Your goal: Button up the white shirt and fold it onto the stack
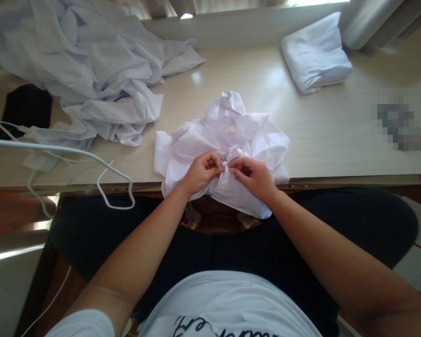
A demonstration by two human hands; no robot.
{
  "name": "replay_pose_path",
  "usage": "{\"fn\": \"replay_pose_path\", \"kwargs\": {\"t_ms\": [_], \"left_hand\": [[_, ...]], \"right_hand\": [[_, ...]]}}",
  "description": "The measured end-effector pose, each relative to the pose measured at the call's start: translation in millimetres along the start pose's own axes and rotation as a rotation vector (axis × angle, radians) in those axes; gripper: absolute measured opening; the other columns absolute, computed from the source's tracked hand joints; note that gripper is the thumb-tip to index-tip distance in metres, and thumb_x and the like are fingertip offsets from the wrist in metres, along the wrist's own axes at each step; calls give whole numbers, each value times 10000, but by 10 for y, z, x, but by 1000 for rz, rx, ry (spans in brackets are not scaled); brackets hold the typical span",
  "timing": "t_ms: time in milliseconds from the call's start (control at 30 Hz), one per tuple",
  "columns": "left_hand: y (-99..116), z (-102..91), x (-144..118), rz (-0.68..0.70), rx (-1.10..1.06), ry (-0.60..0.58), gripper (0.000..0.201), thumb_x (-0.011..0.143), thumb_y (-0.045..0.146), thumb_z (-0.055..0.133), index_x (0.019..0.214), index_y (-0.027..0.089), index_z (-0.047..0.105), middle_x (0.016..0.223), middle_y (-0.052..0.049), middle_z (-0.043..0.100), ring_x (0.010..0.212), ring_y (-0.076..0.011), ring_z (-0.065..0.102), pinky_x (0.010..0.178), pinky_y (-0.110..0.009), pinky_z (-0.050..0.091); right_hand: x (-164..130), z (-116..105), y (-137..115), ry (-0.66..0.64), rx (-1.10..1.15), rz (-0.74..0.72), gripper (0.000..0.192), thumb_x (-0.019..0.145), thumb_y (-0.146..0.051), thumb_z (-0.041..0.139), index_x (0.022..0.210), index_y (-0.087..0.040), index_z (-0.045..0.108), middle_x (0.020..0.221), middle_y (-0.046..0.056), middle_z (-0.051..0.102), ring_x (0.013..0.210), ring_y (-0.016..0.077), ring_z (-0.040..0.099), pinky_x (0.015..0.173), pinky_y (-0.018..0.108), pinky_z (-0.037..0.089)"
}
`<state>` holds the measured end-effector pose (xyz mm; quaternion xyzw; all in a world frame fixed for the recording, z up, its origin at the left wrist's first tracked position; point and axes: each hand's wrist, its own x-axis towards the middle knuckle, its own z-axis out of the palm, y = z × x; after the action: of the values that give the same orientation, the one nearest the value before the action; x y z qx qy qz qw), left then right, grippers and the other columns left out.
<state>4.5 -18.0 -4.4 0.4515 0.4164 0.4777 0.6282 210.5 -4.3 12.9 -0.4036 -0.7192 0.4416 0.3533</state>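
Observation:
A crumpled white garment [228, 135] lies at the near edge of the light wooden table [323, 140], partly hanging over it. My left hand [201, 172] and my right hand [254, 177] meet at its front, each pinching a fold of the white cloth between thumb and fingers. The fingertips almost touch each other. What lies inside the pinch is hidden by the fabric.
A loose heap of pale clothes [87, 65] covers the table's far left. A folded white stack [315, 54] sits at the far right. White cables [73, 157] and a dark flat object [26, 110] lie at the left. My dark-trousered lap is below the table edge.

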Motion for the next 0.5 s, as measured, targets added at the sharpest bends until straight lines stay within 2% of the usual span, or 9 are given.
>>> {"fn": "replay_pose_path", "kwargs": {"t_ms": [500], "left_hand": [[11, 17, -8, -10, 2, 2, 410, 704, 366, 870, 800, 173, 520, 796, 10, 576, 717, -95, 544, 652, -205, 430]], "right_hand": [[-3, 2, 7, 2, -11, -2, 141, 904, -305, 645, 1000, -226, 712, 691, -24, 571, 602, 116, 475, 584, 266, 380]]}}
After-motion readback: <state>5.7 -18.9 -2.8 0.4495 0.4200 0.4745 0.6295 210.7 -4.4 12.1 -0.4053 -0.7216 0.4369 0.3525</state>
